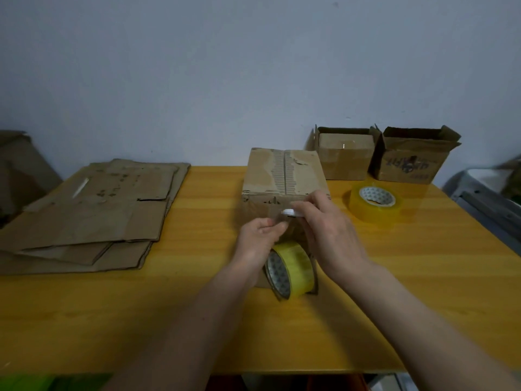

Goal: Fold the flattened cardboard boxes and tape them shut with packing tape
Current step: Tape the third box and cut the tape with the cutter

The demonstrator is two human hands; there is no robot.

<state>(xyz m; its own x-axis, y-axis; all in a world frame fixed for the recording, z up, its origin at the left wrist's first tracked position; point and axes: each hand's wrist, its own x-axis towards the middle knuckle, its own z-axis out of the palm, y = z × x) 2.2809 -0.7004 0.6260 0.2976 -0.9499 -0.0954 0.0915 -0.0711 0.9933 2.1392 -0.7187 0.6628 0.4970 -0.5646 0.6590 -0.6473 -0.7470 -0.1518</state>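
**Hands at the near face of a closed box, tape roll below**

A closed cardboard box point(284, 182) stood near the middle of the yellow wooden table point(197, 320), its top flaps meeting along a torn, worn seam. Both hands were at the side of the box facing the person. The left hand point(258, 238) had its fingers curled, thumb and forefinger pinched together against the cardboard; what it pinched could not be made out, though it may have been clear tape. The right hand point(327, 230) was curled round a small white object point(291, 212), held just above the left fingertips and touching the box face; the object was too blurred to identify.

Directly below the hands a roll of yellowish packing tape point(290, 270) stood on its edge on the table, just beside the box's near side and partly hidden by the left wrist. A second roll of tape point(373, 203) lay flat to the right of the box.

At the far right of the table, against the wall, two open boxes stood side by side: a plain one point(345, 156) and one with dark printed marks point(411, 162). On the left side of the table lay a stack of flattened cardboard point(93, 215), several sheets overlapping.
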